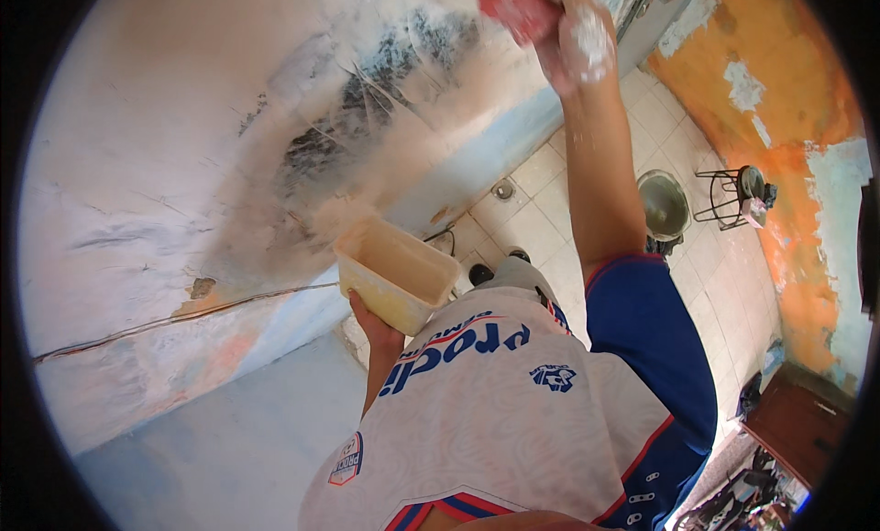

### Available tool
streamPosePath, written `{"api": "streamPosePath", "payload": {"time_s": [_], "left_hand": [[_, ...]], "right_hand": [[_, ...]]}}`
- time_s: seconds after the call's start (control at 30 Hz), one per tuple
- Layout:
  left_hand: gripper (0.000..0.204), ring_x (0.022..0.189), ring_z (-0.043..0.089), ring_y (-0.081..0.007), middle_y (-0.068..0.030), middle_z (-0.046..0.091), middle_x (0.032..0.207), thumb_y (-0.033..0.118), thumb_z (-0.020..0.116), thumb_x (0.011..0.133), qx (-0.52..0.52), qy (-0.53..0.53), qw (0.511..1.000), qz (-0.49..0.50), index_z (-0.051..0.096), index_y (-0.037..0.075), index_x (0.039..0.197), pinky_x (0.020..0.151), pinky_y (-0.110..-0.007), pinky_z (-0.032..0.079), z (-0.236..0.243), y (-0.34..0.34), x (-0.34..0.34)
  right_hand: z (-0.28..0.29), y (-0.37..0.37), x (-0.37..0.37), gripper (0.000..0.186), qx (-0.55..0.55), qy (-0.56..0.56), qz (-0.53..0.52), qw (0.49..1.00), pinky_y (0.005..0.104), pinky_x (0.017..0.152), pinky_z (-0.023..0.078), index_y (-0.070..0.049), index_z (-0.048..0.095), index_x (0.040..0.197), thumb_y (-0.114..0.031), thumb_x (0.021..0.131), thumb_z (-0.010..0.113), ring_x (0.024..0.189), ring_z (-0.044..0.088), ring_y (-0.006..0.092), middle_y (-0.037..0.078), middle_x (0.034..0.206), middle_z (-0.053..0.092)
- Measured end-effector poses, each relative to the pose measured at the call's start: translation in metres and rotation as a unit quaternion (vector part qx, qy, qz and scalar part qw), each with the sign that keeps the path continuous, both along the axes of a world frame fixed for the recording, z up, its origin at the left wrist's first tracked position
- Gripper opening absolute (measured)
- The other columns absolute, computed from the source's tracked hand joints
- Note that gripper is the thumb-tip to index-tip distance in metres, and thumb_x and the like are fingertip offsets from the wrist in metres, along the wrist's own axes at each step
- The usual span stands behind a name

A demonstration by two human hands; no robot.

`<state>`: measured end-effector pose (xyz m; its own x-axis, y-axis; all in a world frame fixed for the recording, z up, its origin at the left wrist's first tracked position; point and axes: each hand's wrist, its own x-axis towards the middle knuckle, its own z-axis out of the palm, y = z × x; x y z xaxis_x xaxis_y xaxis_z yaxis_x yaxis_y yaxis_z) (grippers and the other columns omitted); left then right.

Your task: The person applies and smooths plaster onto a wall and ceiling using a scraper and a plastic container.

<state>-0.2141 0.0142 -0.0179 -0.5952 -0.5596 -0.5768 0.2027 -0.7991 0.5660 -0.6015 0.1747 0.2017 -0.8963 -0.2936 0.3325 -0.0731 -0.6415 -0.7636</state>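
My left hand (374, 324) grips the side of a pale yellow rectangular plastic tub (390, 293) in front of my body. Its mouth is tilted toward the wall, and its inner sides are beige. Raised high along the wall, my right hand (577, 47) is closed on a flat red thing (519, 8), blurred and cut by the top edge, so its exact kind does not show. White paste is smeared over the back of this hand. Beside both hands runs the wall (119, 137), whitish and smeared, with a dark rough patch (339, 132).
A cable (183, 313) runs along the wall. On the tiled floor (536, 224) are a drain (504, 190), a bucket (664, 205) and a black metal stool (724, 199) with small things on it. An orange peeling wall (779, 91), a brown cabinet (797, 421) and a bicycle-like clutter (752, 490) stand right.
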Motion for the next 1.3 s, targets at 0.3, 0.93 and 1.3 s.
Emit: {"api": "streamPosePath", "payload": {"time_s": [0.3,0.93,1.3], "left_hand": [[0.064,0.136,0.04,-0.0309,-0.0107,0.04,0.149,0.055,0.029,0.101,-0.01,0.037,0.999,0.012,0.032,0.013,0.149,0.113,-0.045,0.033,0.016,0.002,-0.007],[0.063,0.136,0.039,-0.0309,-0.0094,0.038,0.151,0.054,0.029,0.101,-0.036,0.049,0.998,-0.003,0.03,0.014,0.15,0.113,-0.045,0.035,0.006,0.01,-0.022],[0.067,0.137,0.038,-0.031,-0.0088,0.038,0.151,0.058,0.032,0.099,-0.036,0.02,0.999,0.017,0.03,0.014,0.15,0.113,-0.046,0.034,-0.003,0.014,0.007]], "right_hand": [[-0.423,0.027,-0.024,0.039,0.286,-0.285,-0.038,0.914,0.0342,0.049,0.052,-0.005,0.058,0.095,-0.043,0.099,0.05,0.055,0.06,0.0191,0.01,0.068,0.062],[-0.107,0.023,-0.008,0.028,-0.02,-0.132,-0.093,0.987,0.034,0.067,0.054,0.005,0.056,0.115,-0.006,0.09,0.051,0.076,0.064,0.0202,0.012,0.095,0.066],[-0.365,-0.015,-0.054,0.027,0.128,-0.211,-0.055,0.967,0.0363,0.056,0.057,-0.004,0.055,0.086,-0.029,0.096,0.06,0.057,0.063,0.021,0.007,0.064,0.058]]}}
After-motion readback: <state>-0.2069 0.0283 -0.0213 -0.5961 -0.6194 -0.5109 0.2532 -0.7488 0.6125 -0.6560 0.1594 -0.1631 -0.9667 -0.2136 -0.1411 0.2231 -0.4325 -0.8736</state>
